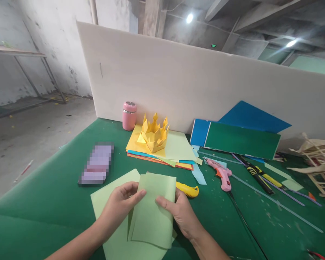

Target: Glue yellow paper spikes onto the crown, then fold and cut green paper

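Note:
Both hands hold a light green sheet of paper, folded over into layers, above the green table. My left hand pinches its left edge, thumb on top and fingers curled behind. On the right edge, my right hand grips the paper with its thumb laid across the front; its other fingers are mostly hidden behind. Beneath lies a larger light green sheet, flat on the table. A yellow-handled cutter pokes out behind my right hand, its other end hidden by the paper.
A yellow folded paper crown stands on stacked coloured paper. A pink flask is behind it. A pink glue gun with a black cord lies to the right, near pliers and glue sticks. A blurred purple object lies left.

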The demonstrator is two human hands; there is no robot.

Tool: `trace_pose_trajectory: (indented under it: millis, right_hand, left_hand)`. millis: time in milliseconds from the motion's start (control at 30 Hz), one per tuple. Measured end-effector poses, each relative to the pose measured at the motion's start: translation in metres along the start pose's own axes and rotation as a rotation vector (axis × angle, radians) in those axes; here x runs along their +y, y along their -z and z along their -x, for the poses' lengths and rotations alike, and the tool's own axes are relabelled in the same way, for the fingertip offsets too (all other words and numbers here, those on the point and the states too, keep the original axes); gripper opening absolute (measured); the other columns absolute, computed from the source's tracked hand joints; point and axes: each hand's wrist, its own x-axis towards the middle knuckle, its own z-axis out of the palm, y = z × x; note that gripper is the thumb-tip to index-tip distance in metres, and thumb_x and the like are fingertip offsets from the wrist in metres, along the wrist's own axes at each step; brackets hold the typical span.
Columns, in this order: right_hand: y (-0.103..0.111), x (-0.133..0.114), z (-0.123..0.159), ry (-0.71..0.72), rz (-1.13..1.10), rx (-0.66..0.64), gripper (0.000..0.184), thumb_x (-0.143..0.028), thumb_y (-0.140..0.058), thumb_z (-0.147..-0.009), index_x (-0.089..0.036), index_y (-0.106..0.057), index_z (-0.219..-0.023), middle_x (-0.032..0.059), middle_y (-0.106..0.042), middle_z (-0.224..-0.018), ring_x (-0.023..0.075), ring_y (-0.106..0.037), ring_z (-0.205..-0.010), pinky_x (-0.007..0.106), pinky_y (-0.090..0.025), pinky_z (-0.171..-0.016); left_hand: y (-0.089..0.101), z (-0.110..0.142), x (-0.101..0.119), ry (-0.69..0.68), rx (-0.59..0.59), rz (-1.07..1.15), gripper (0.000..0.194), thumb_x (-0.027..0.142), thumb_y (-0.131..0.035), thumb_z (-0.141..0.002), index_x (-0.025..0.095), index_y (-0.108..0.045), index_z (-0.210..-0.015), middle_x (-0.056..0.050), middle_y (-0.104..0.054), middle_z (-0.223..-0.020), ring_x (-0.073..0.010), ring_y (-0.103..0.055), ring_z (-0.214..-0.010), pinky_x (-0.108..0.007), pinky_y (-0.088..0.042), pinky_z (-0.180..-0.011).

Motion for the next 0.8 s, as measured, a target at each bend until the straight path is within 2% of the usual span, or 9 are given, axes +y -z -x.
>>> trace_pose_trajectory:
  millis: [133, 367, 533, 800]
  right_hand:
    - [0.0009, -0.0019, -0.0003, -0.016, -0.006, 0.015, 0.058, -0.041, -0.088, -0.050, -0.016, -0.067, -0.098, 0.0088, -0.075, -0.097, 0.0274, -0.070, -0.084, 0.039, -0.055, -0.077]
    - [0.0040, 0.0011, -0.0018, 0.010, -0.017, -0.025, 0.051, -0.038, -0.085, -0.057, -0.018, -0.066, -0.099, 0.0067, -0.074, -0.099, 0.0284, -0.068, -0.093, 0.039, -0.055, -0.079]
    - [0.0049, 0.0012, -0.0019, 0.033, -0.020, -0.017, 0.048, -0.049, -0.079, -0.063, -0.017, -0.069, -0.097, 0.0080, -0.075, -0.095, 0.0266, -0.069, -0.084, 0.040, -0.054, -0.080]
    - [-0.0002, 0.0003, 0.0008, 0.009, -0.028, 0.057, 0.048, -0.046, -0.083, -0.059, -0.015, -0.071, -0.094, 0.0071, -0.075, -0.083, 0.0258, -0.070, -0.075, 0.039, -0.055, -0.075]
  left_hand:
    - [0.0004, -0.0022, -0.0011, -0.034, 0.016, -0.056, 0.036, 0.053, -0.075, -0.061, 0.018, -0.071, -0.070, -0.004, -0.072, -0.072, -0.0210, -0.065, -0.068, -0.028, -0.052, -0.060]
    - [-0.0007, -0.0014, 0.0013, -0.079, 0.025, -0.079, 0.027, 0.048, -0.074, -0.063, 0.020, -0.074, -0.067, -0.003, -0.072, -0.067, -0.0225, -0.066, -0.070, -0.029, -0.054, -0.064]
    - [0.0004, -0.0014, -0.0001, -0.060, 0.018, -0.066, 0.030, 0.049, -0.073, -0.065, 0.020, -0.074, -0.070, -0.003, -0.072, -0.067, -0.0229, -0.066, -0.070, -0.030, -0.054, -0.062]
    - [0.0001, 0.0006, 0.0015, -0.022, -0.006, -0.030, 0.029, 0.046, -0.073, -0.066, 0.019, -0.075, -0.074, -0.003, -0.069, -0.065, -0.0211, -0.062, -0.069, -0.027, -0.050, -0.059]
